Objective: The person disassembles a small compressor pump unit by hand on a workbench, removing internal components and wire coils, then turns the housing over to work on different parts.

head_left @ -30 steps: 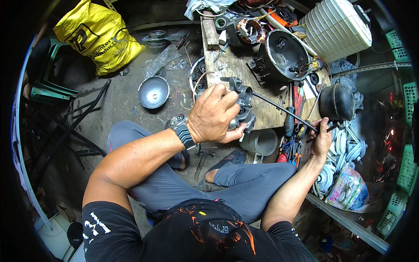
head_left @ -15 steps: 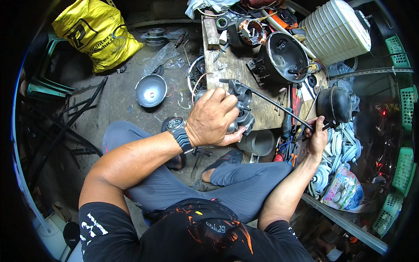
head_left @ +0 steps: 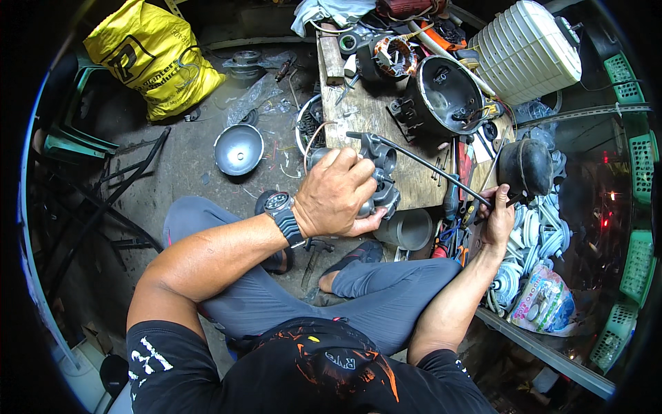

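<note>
My left hand, with a watch on its wrist, is wrapped round a dark grey metal casting with rounded, cup-like parts. It holds the casting over the near-left edge of the wooden workbench. The fingers hide much of its left side. In my right hand is the lower right end of a long, thin black rod. From there the rod slants up and left across the bench to the top of the casting. How the rod's far end meets the casting I cannot tell.
A large black round housing and a copper-wound stator stand on the bench. Screwdrivers and pliers crowd its right side, beside a black rounded tank and pale plastic parts. A metal bowl and a hammer lie on the floor.
The casting and the rod's left end have dipped slightly, and the casting looks a little turned. Both hands keep their holds.
</note>
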`<state>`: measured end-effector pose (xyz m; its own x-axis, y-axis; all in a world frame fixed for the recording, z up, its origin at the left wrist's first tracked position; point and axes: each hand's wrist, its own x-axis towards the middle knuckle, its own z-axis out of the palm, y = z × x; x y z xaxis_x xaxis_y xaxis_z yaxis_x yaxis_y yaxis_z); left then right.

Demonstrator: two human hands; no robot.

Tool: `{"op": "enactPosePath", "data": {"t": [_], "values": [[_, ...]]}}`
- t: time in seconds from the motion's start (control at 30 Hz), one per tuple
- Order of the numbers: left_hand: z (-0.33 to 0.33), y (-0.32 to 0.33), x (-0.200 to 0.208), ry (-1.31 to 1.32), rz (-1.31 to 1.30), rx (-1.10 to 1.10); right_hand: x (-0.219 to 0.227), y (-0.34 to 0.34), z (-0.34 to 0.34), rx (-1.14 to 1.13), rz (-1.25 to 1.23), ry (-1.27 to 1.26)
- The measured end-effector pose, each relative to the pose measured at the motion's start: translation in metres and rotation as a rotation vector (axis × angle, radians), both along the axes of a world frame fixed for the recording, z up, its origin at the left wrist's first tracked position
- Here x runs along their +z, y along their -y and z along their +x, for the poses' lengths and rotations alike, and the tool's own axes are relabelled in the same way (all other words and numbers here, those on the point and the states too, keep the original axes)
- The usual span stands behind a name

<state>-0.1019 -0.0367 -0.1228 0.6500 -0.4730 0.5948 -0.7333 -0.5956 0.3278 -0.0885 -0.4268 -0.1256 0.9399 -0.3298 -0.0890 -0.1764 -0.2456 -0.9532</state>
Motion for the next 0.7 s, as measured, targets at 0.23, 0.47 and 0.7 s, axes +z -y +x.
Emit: {"op": "enactPosePath", "data": {"t": [0.23,0.47,0.7], "values": [[0.0007,0.0015,0.0024,-0.022,0.004,-0.003,-0.0057,0.0059,0.0006,-0.015,-0.011,-0.012],[0.0031,0.0017,0.0049,0.006,-0.008,-0.006,-0.0027,0.0024,0.0005,0.0,-0.011,-0.005],[0.0012,-0.0043,0.0057,-0.023,0.036,-0.013,-0.0038,0.0021,0.0007,-0.006,-0.015,-0.026]]}}
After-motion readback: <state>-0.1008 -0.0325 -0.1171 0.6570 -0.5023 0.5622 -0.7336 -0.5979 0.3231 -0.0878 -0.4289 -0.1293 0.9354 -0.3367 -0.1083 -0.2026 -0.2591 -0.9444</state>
